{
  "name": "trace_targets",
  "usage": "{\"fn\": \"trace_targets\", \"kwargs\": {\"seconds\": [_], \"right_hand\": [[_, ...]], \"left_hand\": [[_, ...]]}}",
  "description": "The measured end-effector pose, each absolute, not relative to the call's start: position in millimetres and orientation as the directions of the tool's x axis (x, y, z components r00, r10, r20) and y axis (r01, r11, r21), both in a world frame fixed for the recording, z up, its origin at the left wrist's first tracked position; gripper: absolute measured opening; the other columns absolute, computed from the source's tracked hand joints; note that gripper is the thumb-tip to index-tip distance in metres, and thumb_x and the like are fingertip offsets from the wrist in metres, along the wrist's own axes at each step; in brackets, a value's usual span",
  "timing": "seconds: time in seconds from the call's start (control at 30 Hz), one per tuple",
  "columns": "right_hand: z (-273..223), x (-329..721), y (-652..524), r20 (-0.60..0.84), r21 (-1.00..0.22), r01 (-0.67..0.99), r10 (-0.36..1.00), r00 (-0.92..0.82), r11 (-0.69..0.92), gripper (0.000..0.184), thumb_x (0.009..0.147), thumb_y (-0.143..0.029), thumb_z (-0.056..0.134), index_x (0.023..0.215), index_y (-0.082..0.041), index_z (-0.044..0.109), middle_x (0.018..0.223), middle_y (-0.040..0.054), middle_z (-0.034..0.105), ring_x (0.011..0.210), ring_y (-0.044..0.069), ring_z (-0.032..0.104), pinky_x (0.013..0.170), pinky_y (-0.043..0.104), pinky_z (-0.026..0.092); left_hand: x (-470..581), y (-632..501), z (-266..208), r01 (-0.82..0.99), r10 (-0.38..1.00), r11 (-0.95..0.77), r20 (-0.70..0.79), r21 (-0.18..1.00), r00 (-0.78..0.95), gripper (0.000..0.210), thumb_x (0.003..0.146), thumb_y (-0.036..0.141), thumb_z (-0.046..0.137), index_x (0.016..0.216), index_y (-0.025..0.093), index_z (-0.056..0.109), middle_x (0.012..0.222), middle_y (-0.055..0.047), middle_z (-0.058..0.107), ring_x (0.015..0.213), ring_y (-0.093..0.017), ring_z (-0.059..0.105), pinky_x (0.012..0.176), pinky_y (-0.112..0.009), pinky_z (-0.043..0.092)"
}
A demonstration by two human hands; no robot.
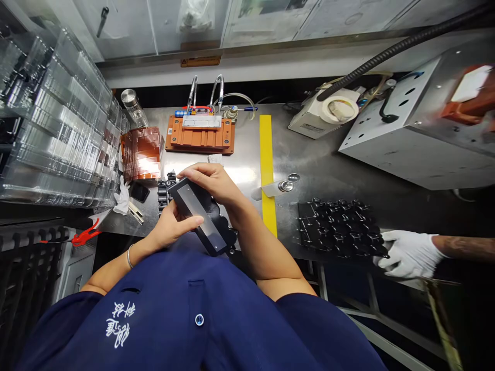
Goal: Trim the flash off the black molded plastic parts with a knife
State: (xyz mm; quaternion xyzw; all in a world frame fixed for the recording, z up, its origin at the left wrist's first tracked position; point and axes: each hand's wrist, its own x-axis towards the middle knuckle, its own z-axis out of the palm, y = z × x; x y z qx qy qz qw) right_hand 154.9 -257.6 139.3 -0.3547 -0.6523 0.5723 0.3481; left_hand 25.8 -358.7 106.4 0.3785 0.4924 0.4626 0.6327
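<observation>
We are standing at a factory assembly station. We are looking down on a steel table (328, 170) divided by a strip of yellow tape (266, 154). At ten o'clock, stacks of clear plastic trays (58, 123) are piling up; at twelve, an orange fixture (200, 135) with tubes is sitting by the wall. At two o'clock a grey metal machine housing (417, 129) is taking a ribbed hose (386, 51), and at three a co-worker's white-gloved hand (410, 253) is touching a black moulded tray (340, 226).
</observation>
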Motion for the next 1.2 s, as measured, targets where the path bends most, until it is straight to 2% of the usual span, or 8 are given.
{"fn": "trace_targets", "kwargs": {"seconds": [0.13, 0.3, 0.43, 0.53, 0.6, 0.7, 0.93, 1.2], "right_hand": [[130.9, 168.4, -255.5, 0.027, -0.997, 0.048, 0.855, -0.518, 0.060, 0.060, 0.072, -0.051, 0.070, 0.123, -0.023, 0.056, 0.116, 0.0081, 0.064, 0.094, 0.017, 0.061, 0.082, 0.032, 0.050], [118.3, 186.6, -259.3, -0.053, -0.993, 0.117, 0.876, -0.480, 0.004, 0.063, 0.070, -0.049, 0.072, 0.124, -0.023, 0.054, 0.111, 0.0077, 0.063, 0.096, 0.020, 0.060, 0.078, 0.032, 0.050], [110.4, 189.1, -263.6, -0.039, -0.998, 0.052, 0.956, -0.291, -0.025, 0.051, 0.071, -0.048, 0.067, 0.114, -0.021, 0.059, 0.081, 0.0008, 0.060, 0.070, 0.014, 0.055, 0.062, 0.027, 0.045], [109.8, 196.4, -266.7, -0.037, -0.999, 0.002, 0.977, -0.211, -0.038, 0.043, 0.070, -0.046, 0.065, 0.105, -0.021, 0.062, 0.073, -0.0009, 0.056, 0.061, 0.012, 0.049, 0.055, 0.025, 0.039], [109.7, 203.9, -269.7, -0.041, -0.999, 0.003, 0.980, -0.196, -0.042, 0.041, 0.068, -0.044, 0.066, 0.101, -0.021, 0.063, 0.072, -0.0012, 0.055, 0.061, 0.012, 0.048, 0.054, 0.025, 0.038], [107.7, 212.8, -275.8, -0.030, -0.999, 0.028, 0.984, -0.175, -0.025, 0.039, 0.067, -0.042, 0.068, 0.100, -0.022, 0.064, 0.071, -0.0016, 0.055, 0.060, 0.012, 0.046, 0.054, 0.025, 0.037], [106.7, 211.9, -284.9, -0.058, -0.998, 0.021, 0.987, -0.147, -0.056, 0.037, 0.066, -0.040, 0.068, 0.098, -0.022, 0.065, 0.070, -0.0019, 0.055, 0.060, 0.012, 0.046, 0.053, 0.024, 0.036], [110.7, 210.9, -289.4, -0.083, -0.997, 0.009, 0.989, -0.122, -0.082, 0.037, 0.069, -0.043, 0.063, 0.099, -0.021, 0.064, 0.057, -0.0053, 0.045, 0.052, 0.011, 0.038, 0.049, 0.025, 0.030]], "left_hand": [[24.4, -348.5, 109.3, -0.418, 0.952, 0.196, -0.274, 0.887, -0.134, 0.044, 0.064, 0.037, 0.077, 0.098, 0.017, 0.057, 0.095, -0.004, 0.066, 0.079, -0.018, 0.065, 0.063, -0.028, 0.054], [23.4, -337.5, 114.6, -0.551, 0.911, 0.001, -0.228, 0.834, -0.344, 0.048, 0.067, 0.031, 0.074, 0.111, 0.023, 0.056, 0.102, -0.001, 0.066, 0.090, -0.016, 0.064, 0.075, -0.029, 0.054], [21.1, -343.9, 112.1, -0.480, 0.983, 0.037, -0.118, 0.876, -0.139, 0.057, 0.065, 0.027, 0.077, 0.117, 0.024, 0.055, 0.099, -0.002, 0.068, 0.099, -0.018, 0.062, 0.090, -0.035, 0.050], [13.3, -351.1, 103.8, -0.400, 0.994, 0.097, -0.110, 0.911, -0.010, 0.061, 0.064, 0.031, 0.078, 0.119, 0.025, 0.052, 0.091, -0.002, 0.067, 0.093, -0.020, 0.063, 0.084, -0.037, 0.053], [5.7, -353.5, 95.8, -0.349, 0.988, 0.036, -0.085, 0.936, -0.127, 0.065, 0.061, 0.034, 0.080, 0.118, 0.024, 0.050, 0.092, -0.002, 0.066, 0.090, -0.020, 0.063, 0.079, -0.035, 0.054], [-4.5, -355.3, 84.1, -0.224, 0.952, -0.100, 0.028, 0.969, -0.304, 0.069, 0.059, 0.035, 0.081, 0.117, 0.023, 0.047, 0.110, -0.007, 0.062, 0.101, -0.021, 0.061, 0.080, -0.030, 0.052], [-5.2, -363.6, 83.8, -0.057, 0.946, -0.116, 0.093, 0.992, -0.312, 0.064, 0.064, 0.037, 0.078, 0.117, 0.022, 0.045, 0.117, -0.010, 0.058, 0.105, -0.022, 0.059, 0.080, -0.028, 0.051], [-1.7, -367.2, 90.9, -0.033, 0.956, -0.083, 0.070, 0.996, -0.283, 0.062, 0.065, 0.036, 0.075, 0.117, 0.023, 0.044, 0.115, -0.009, 0.058, 0.101, -0.021, 0.060, 0.079, -0.028, 0.049]]}}
